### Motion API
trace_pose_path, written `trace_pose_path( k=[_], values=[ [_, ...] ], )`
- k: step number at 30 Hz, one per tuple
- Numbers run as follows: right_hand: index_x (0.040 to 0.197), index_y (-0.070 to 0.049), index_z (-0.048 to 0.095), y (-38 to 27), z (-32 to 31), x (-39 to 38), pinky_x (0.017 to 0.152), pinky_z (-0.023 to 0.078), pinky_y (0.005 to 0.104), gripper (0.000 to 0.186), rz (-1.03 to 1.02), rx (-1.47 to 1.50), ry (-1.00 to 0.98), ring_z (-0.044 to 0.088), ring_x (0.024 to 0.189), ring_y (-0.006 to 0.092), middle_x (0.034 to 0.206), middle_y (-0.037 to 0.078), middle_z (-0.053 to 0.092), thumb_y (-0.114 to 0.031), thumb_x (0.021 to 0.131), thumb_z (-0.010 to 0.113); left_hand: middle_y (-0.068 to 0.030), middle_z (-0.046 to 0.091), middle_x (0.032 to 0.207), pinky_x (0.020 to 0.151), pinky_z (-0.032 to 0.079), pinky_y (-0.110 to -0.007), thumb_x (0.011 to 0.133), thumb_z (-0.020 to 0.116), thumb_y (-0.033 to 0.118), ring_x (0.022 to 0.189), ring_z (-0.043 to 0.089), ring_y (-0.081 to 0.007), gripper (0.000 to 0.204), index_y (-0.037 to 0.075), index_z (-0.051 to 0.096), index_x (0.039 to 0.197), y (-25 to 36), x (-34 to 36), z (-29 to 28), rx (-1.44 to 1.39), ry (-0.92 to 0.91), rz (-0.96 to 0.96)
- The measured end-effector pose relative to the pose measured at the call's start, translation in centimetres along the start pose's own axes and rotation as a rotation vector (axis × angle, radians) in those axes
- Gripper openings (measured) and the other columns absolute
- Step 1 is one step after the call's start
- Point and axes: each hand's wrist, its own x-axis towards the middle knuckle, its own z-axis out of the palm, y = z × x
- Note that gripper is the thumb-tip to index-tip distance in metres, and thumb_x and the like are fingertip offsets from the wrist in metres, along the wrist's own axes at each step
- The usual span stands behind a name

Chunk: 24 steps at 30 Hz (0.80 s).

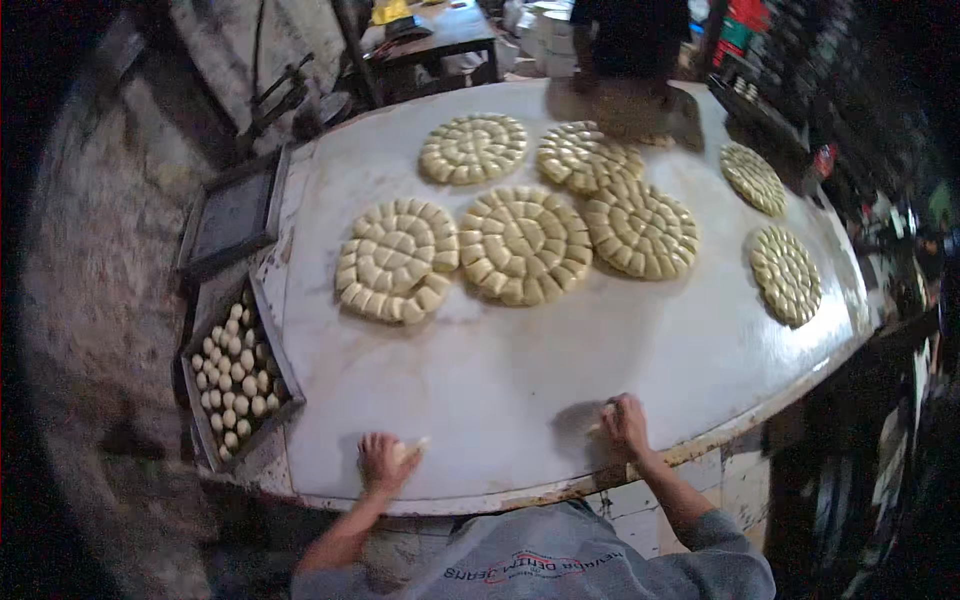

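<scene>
My left hand (380, 462) rests on the near left part of the white table, closed over a small piece of pale dough (411, 449) that sticks out on its thumb side. To the right, my right hand (626, 425) is curled against the tabletop. A bit of dough (595, 429) shows past its fingers, the rest being hidden under the hand. Beyond both hands lie several flat rounds of dough cut into segments; the middle round (525, 245) is nearest to the table's center, and the left round (398, 258) has a displaced strip along its lower edge.
On the left edge stands a wooden tray (296, 400) with several dough balls (235, 365), and behind it another dark tray (232, 222). Two glossy rounds (786, 275) lie at the right edge. A person in dark clothing (630, 40) stands at the far side.
</scene>
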Motion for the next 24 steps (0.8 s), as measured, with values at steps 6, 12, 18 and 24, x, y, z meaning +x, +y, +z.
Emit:
trace_pose_path(
  k=[6, 12, 18, 24],
  values=[
    [0.088, -0.003, 0.055, -7.8, 2.6, 11.4, 0.088, 0.034, 0.0454, 0.020, 0.284, -0.246, 0.372, 0.048, 0.089, 0.0327, 0.089, 0.013, 0.054, -0.020, 0.078, 0.058, -0.0110, 0.057, 0.076, 0.067, 0.044, -0.040, 0.065, 0.069, 0.025, 0.074, 0.054, -0.0316, 0.025, 0.006, 0.055, 0.072, 5.1, 12.6, 1.7, -0.444, 0.238, -0.407],
    [0.080, -0.006, 0.052, -9.0, 3.9, 0.4, 0.082, 0.035, 0.0436, 0.012, -0.294, -0.362, 0.113, 0.046, 0.089, 0.0334, 0.089, 0.012, 0.052, -0.015, 0.075, 0.058, -0.0097, 0.056, 0.083, 0.070, 0.044, -0.043, 0.069, 0.062, 0.016, 0.083, 0.052, -0.0298, 0.010, 0.007, 0.058, 0.071, 8.1, 1.7, 2.7, -0.326, 0.118, -0.116],
    [0.096, -0.007, 0.060, 4.6, -2.6, 4.8, 0.090, 0.037, 0.0452, 0.022, 0.052, -0.699, 0.352, 0.048, 0.102, 0.0322, 0.103, 0.014, 0.056, -0.020, 0.077, 0.059, -0.0102, 0.050, 0.081, 0.066, 0.039, -0.045, 0.063, 0.064, 0.017, 0.080, 0.047, -0.0308, 0.018, 0.009, 0.050, 0.070, -2.8, 5.5, 3.9, -0.064, 0.344, -0.276],
    [0.093, -0.004, 0.060, -2.7, -0.2, 13.1, 0.098, 0.031, 0.0440, 0.025, 0.329, -0.338, 0.195, 0.050, 0.100, 0.0317, 0.102, 0.012, 0.057, -0.023, 0.078, 0.054, -0.0127, 0.054, 0.071, 0.065, 0.041, -0.043, 0.063, 0.059, 0.007, 0.072, 0.051, -0.0335, 0.006, 0.007, 0.053, 0.062, 3.3, 12.8, 7.0, -0.249, 0.448, -0.443]
  ],
)
